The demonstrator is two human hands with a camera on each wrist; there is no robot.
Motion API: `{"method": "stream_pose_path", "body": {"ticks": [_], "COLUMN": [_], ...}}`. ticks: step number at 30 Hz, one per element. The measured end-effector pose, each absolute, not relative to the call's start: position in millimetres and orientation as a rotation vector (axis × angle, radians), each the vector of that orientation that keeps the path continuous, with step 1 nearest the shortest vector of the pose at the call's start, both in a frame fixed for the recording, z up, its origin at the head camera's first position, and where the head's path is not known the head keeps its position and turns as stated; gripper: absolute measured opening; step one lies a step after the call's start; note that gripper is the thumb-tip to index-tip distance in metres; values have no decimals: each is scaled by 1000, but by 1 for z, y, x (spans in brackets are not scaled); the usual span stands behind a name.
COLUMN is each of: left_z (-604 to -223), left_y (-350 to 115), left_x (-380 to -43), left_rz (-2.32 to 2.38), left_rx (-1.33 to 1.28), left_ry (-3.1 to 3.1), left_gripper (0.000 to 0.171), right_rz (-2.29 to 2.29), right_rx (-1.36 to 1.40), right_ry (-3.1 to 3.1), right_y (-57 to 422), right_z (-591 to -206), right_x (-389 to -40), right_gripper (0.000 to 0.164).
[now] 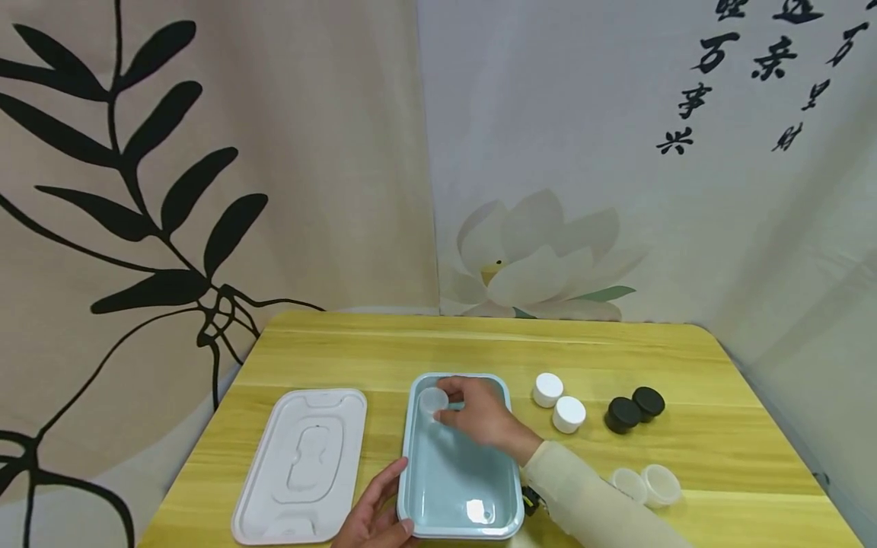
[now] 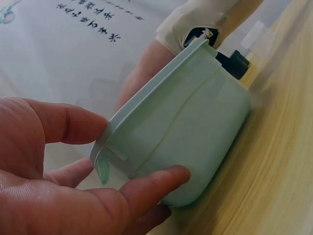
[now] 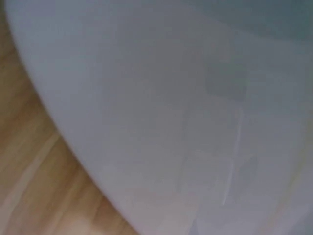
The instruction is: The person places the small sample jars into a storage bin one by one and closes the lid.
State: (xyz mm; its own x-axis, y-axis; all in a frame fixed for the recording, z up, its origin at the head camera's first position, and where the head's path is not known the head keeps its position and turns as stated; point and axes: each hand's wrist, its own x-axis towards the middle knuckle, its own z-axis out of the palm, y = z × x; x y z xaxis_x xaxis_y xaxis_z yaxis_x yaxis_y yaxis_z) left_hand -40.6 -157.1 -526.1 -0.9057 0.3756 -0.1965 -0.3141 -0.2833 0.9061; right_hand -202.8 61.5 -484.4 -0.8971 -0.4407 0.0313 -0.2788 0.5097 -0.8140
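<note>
A light blue plastic box point(image 1: 460, 457), rectangular with rounded corners, stands open on the table. My right hand point(image 1: 476, 411) reaches in over its right side. Thumb and fingers there pinch a small translucent round container point(image 1: 432, 400) in the box's far left corner. My left hand point(image 1: 380, 510) holds the box at its near left side; in the left wrist view, fingers point(image 2: 80, 125) touch the rim and the outer wall point(image 2: 190, 127). The right wrist view is filled by the blurred pale box wall point(image 3: 146, 98), and the right hand is out of sight there.
Left of the box lies a white rectangular lid point(image 1: 301, 464). To the right are two white round containers point(image 1: 558, 402), two black ones point(image 1: 633, 409) and two translucent ones point(image 1: 645, 485), partly behind the right sleeve point(image 1: 589, 487). A printed curtain point(image 1: 342, 190) hangs behind the wooden table point(image 1: 384, 342).
</note>
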Motion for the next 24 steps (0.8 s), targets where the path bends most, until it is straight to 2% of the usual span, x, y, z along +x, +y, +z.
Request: {"method": "stream_pose_path", "body": {"ticks": [4, 13, 24], "left_z": [-526, -538, -553], "left_y": [-156, -164, -166], "left_x": [-42, -43, -41], "left_rz": [2197, 2207, 2223], "left_rx": [62, 80, 107], "left_ry": [1573, 1452, 1473], "left_gripper": [88, 85, 66], "right_rz": [-1316, -1204, -1176], "right_rx": [-669, -660, -631], "right_ry": [2585, 2617, 2628], "right_y": [61, 54, 54], "right_z": [-487, -492, -499], "right_x": [-203, -196, -191], "right_gripper": [37, 43, 40]}}
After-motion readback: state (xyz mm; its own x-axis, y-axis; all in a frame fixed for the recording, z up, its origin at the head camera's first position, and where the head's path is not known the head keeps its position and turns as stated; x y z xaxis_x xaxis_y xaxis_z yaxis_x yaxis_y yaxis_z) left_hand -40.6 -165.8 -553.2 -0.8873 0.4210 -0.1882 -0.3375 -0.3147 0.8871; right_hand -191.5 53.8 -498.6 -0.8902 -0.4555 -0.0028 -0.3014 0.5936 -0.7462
